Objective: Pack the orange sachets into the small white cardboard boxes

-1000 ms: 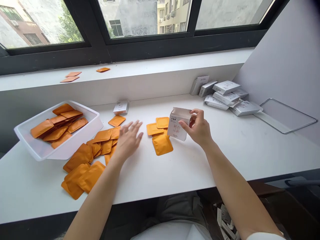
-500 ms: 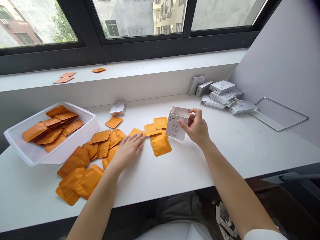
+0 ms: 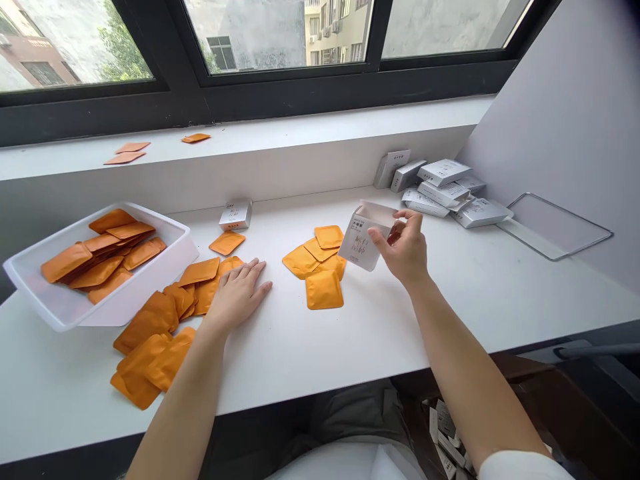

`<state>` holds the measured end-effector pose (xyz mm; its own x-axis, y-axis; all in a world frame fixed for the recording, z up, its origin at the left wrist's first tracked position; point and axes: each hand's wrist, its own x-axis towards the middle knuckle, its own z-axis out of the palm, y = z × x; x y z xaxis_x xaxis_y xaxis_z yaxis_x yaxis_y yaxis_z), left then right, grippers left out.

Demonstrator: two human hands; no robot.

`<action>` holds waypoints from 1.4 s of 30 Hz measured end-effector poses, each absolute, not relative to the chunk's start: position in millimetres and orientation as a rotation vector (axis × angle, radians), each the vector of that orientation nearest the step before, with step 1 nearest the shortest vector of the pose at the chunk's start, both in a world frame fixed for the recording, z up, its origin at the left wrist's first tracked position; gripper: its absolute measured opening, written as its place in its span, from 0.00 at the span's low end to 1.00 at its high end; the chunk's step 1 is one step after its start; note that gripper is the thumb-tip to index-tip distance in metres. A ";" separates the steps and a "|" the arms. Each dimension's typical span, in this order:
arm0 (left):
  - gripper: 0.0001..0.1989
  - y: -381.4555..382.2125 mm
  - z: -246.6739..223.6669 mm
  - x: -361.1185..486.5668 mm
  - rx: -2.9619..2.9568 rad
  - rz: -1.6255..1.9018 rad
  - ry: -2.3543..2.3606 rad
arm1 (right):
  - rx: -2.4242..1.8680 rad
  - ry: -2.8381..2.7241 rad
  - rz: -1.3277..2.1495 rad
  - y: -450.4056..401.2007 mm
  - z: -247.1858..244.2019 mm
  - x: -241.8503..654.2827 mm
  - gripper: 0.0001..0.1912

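Observation:
My right hand (image 3: 403, 250) holds a small white printed box (image 3: 361, 241) between thumb and fingers, tilted, its top flap up. Just left of the box lies a small group of flat orange sachets (image 3: 324, 291) on the table, some overlapping. Spread flat, my left hand (image 3: 240, 297) rests at the right edge of a bigger heap of orange sachets (image 3: 150, 323), covering part of it. A single orange sachet (image 3: 227, 243) lies behind that hand, in front of a closed white box (image 3: 235, 215).
A white plastic bin (image 3: 100, 313) with orange sachets stands at the left. Several white boxes (image 3: 443, 172) are piled at the back right, beside a wire frame (image 3: 555, 259). A few sachets (image 3: 125, 158) lie on the windowsill. More boxes (image 3: 445, 433) show below the table edge.
My left hand has moved left, off a sachet that now lies with the small group. My right hand has shifted the box slightly right and up, tilting it more.

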<state>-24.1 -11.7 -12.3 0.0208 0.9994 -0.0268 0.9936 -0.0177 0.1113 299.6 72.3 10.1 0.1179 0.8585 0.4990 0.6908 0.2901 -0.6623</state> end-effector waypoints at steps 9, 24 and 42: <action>0.26 2.7 -19.0 0.6 2.261 0.265 2.190 | -1.417 -1.610 0.239 71.8 8.4 299.2 0.26; 0.21 -3.0 -16.0 -0.1 2.216 0.427 2.161 | -1.372 -1.659 0.325 67.2 7.1 289.4 0.23; 0.25 19.1 -30.6 33.3 2.016 0.570 2.173 | -1.193 -2.053 0.410 59.4 8.3 282.9 0.22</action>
